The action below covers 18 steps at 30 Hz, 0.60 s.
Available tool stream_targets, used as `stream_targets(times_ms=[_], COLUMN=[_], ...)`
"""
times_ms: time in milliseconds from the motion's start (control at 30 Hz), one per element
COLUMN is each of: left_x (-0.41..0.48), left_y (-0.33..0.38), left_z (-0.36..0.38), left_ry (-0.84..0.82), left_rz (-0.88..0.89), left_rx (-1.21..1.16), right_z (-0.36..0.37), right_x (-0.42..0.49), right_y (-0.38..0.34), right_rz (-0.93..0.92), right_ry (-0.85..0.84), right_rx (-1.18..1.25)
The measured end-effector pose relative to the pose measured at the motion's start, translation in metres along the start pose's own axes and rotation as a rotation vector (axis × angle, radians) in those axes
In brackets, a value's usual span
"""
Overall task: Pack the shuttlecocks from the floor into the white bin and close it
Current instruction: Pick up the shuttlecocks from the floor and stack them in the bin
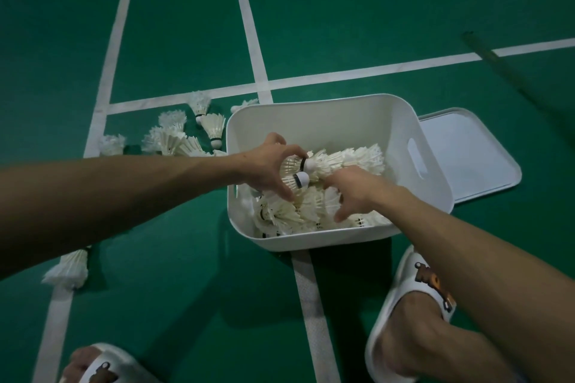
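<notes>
One cam only: head-worn, wide-angle, facing forward and steeply down at the green floor point(186, 258). Close in: white bin point(311, 121) mid-frame, left hand point(267, 165) and right hand point(354, 193) over it, loose shuttlecocks point(214, 124) left of it, slippers point(404, 277) at the bottom edge.

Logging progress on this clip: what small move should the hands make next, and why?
Probably let go: the left hand grips shuttlecocks over the white bin, so opening drops them in. More loose shuttlecocks wait on the floor beside it.
</notes>
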State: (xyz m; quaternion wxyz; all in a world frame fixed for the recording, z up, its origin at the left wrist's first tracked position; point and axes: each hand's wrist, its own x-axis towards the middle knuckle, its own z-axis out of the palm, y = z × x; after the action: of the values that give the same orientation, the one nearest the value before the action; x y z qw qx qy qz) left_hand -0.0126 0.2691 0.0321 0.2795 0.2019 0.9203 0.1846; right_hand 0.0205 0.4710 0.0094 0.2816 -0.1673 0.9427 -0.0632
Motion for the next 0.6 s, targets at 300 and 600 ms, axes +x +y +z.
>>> stream_targets(times_ms=[300,600], left_x=[-0.006,-0.014], left_y=[0.008,0.016], left_z=[-0.005,-0.010], left_ry=[0.035,0.009], left_rz=[0.014,-0.013], left_rx=[-0.035,-0.049], right_z=[0.012,-0.013], right_x=[0.001,-0.015], right_y=[-0.013,0.000], right_rz=[-0.025,0.072], right_ry=[0.080,0.080], right_rx=[0.058,0.312])
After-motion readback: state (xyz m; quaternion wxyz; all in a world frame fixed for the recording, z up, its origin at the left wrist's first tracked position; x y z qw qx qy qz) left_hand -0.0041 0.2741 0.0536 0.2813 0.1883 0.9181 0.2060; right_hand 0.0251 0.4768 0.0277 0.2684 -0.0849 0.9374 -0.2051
